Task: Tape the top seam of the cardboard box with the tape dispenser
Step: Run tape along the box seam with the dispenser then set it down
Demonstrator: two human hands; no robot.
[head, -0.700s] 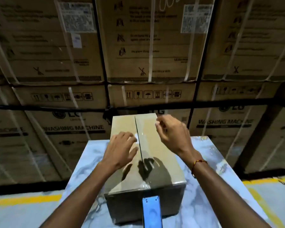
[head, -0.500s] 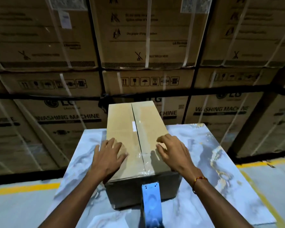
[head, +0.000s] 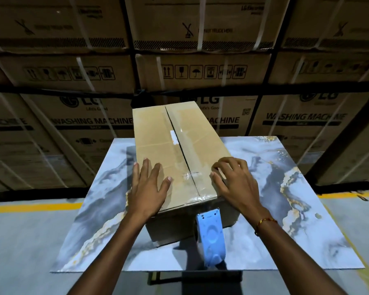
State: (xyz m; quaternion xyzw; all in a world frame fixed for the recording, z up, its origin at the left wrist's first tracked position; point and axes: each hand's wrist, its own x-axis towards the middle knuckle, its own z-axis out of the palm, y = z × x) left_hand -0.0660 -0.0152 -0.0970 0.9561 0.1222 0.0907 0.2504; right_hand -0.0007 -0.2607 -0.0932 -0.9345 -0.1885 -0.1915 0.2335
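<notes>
Neither grip holds anything: left hand (head: 150, 186) lies flat, fingers spread, on the box (head: 179, 154) left of the seam (head: 182, 150), right hand (head: 232, 179) rests loosely curled on the right flap. Clear tape appears to cover the seam already, so pressing it down evenly along both sides seems the sound method; the dispenser (head: 211, 237) hangs untouched off the box's near face. Box sits on a marbled bench (head: 285, 209), stacked cartons (head: 200, 60) behind.

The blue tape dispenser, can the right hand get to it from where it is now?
Probably yes. The tape dispenser stands against the box's near face, just below the right hand, which rests empty on the cardboard box; nothing lies between them.
</notes>
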